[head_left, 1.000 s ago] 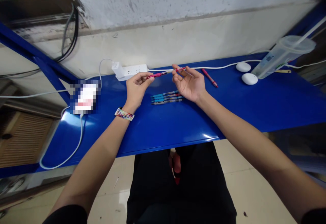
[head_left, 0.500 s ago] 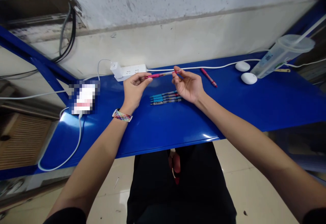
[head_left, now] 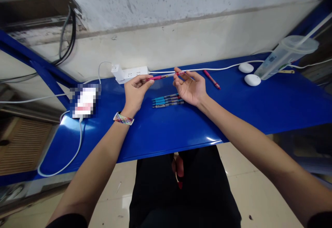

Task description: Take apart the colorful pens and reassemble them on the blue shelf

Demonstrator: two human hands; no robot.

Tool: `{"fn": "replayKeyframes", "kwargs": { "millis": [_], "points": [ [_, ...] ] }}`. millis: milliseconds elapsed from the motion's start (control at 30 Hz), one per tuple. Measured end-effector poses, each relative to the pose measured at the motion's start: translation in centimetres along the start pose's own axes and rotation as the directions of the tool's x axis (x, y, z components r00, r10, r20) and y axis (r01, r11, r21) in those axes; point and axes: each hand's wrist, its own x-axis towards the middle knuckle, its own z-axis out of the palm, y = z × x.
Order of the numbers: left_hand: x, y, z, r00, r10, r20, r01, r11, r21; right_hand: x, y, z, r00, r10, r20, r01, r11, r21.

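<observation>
My left hand (head_left: 135,91) pinches the pink front part of a pen (head_left: 155,78) between thumb and fingertips, above the blue table. From that part a thin, pale yellowish length reaches right toward my right hand (head_left: 191,87). My right hand is turned palm up, its fingers closed around a pink-and-clear pen piece (head_left: 180,73). Whether the two parts are joined I cannot tell. Below and between my hands lie several pens side by side, among them a blue pen (head_left: 162,98) and a grey pen (head_left: 163,105). Their right ends run near my right hand.
Another red-pink pen (head_left: 212,79) lies right of my right hand. A white power strip (head_left: 133,73) stands against the wall behind my left hand. A blurred-out phone (head_left: 85,102) with cables is at left. Two white rounded objects (head_left: 252,80) and a clear plastic container (head_left: 281,60) stand at right.
The pink-and-clear piece in my right fingers sits slightly farther right relative to my left hand's part, with more pink showing. Both hands have otherwise hardly moved.
</observation>
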Motion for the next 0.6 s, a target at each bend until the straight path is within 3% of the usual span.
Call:
{"fn": "replayKeyframes", "kwargs": {
  "millis": [333,600],
  "points": [
    [-0.06,0.55,-0.03,1.000,-0.007,0.001,0.007,1.000,-0.001,0.55,0.31,-1.01,0.998,-0.053,0.035,0.054,0.998,-0.028],
    [-0.12,0.82,-0.08,0.999,-0.028,-0.023,0.028,0.999,0.028,0.50,0.34,-0.82,0.999,-0.029,0.031,0.031,0.997,-0.077]
  ]
}}
